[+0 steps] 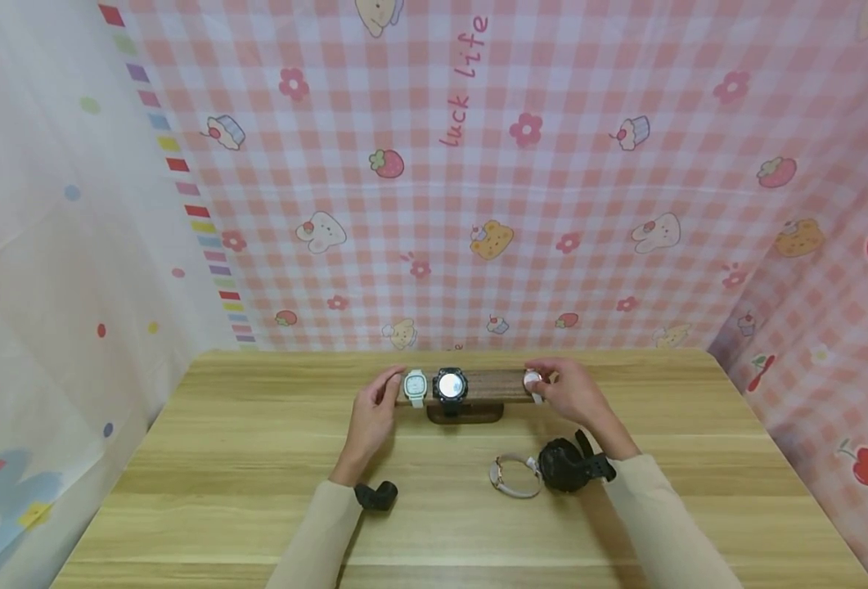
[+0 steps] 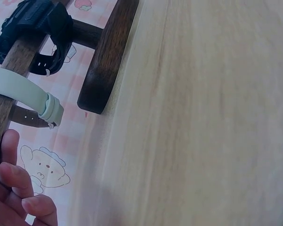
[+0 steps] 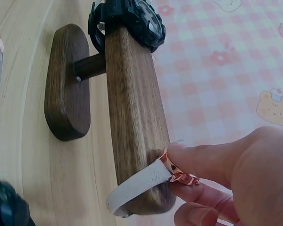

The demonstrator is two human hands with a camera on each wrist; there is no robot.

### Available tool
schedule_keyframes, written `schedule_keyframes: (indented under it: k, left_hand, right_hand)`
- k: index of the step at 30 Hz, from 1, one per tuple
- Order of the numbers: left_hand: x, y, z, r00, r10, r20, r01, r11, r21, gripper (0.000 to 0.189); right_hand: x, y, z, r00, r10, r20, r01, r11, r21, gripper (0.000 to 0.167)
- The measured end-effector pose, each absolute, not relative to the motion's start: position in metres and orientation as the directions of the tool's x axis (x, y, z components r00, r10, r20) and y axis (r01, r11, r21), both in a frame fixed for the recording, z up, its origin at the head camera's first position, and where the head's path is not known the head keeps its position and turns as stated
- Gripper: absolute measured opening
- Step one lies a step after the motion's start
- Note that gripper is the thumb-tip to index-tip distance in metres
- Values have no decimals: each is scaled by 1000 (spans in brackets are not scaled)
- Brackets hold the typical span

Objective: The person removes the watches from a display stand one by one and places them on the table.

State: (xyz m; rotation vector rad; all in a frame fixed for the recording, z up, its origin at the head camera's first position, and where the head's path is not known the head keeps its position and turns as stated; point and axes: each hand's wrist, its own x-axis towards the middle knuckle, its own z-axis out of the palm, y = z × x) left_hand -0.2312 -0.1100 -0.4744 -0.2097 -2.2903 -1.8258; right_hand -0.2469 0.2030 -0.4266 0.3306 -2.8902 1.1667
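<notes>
A dark wooden watch stand [image 1: 496, 383] has a horizontal bar on a short post and a rounded base. At the bar's left end my left hand [image 1: 371, 415] grips the wood, its fingers curled by the end in the left wrist view. Beside it a pale green square watch [image 1: 415, 385] is strapped round the bar, then a chunky black watch [image 1: 451, 384]. My right hand [image 1: 573, 397] pinches the rose-gold case of a white-strapped watch [image 3: 144, 185] between thumb and fingers. That strap loops round the bar's right end.
Nearer me on the wooden table [image 1: 257, 491] lies another watch with a pale strap and rose-gold case [image 1: 516, 491]. A large black watch [image 1: 562, 465] lies next to it, close to my right forearm. A pink checked cloth [image 1: 434, 204] hangs behind the table.
</notes>
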Motion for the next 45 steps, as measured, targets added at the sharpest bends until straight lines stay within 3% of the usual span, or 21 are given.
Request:
schedule_keyframes:
  k: [6, 22, 30, 45]
  left_hand:
    - [-230, -110, -474, -969, -15, 248, 239, 219, 946, 31]
    - [-236, -109, -482, -971, -27, 238, 225, 238, 945, 31]
    - [-251, -112, -508, -967, -50, 248, 232, 223, 947, 31]
    - [-250, -113, -509, -966, -52, 255, 236, 238, 942, 33]
  right_hand:
    - [-244, 213, -422, -982, -178, 68, -177, 714, -678, 36]
    - [-228, 212, -396, -973, -160, 168, -231, 722, -653, 37]
    - [-213, 196, -384, -953, -215, 214, -303, 700, -647, 34]
    - [-192, 154, -389, -885, -386, 260, -458, 625, -632, 29]
